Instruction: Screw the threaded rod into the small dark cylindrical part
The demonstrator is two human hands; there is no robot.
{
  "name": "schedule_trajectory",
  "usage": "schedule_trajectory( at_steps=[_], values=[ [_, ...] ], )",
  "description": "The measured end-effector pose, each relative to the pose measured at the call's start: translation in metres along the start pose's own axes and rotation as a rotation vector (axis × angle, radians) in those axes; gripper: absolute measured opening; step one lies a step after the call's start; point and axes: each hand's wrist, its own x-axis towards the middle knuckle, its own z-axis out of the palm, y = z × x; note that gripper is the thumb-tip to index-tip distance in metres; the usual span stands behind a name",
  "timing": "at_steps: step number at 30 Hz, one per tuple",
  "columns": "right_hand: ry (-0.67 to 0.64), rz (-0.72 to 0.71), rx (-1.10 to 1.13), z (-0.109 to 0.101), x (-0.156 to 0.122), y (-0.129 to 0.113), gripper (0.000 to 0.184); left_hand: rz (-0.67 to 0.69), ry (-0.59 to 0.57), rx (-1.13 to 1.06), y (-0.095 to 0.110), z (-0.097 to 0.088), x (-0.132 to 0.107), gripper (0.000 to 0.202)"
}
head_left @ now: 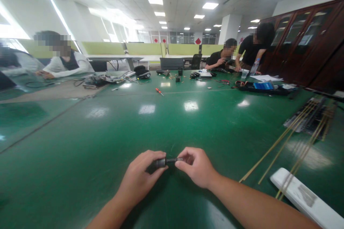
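Note:
Just above the green table [120, 128], close in front of me, is a dark metal cylinder with a thin shaft [161, 162]. My left hand [142, 173] grips its thick round end between thumb and fingers. From the other side, my right hand [198, 168] pinches the tip of the shaft. The piece lies level between the two hands, its shaft pointing right. Its exact kind is too small to tell, and fingers cover both ends.
A red screwdriver [159, 91] lies farther back. Long thin rods [285, 134] and a white case [303, 193] are at right. Cables and electronics [99, 78] sit at back left, a black tray [258, 87] at back right. Several people are around the table.

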Motion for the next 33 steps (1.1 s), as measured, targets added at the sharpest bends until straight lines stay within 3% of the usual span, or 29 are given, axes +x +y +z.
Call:
schedule_trajectory(
  at_steps=[33],
  values=[
    [0.001,0.005,0.037,-0.0001,0.0009,0.0028,0.011,-0.012,0.011,-0.002,-0.0008,-0.0008,-0.0005,0.021]
  ],
)
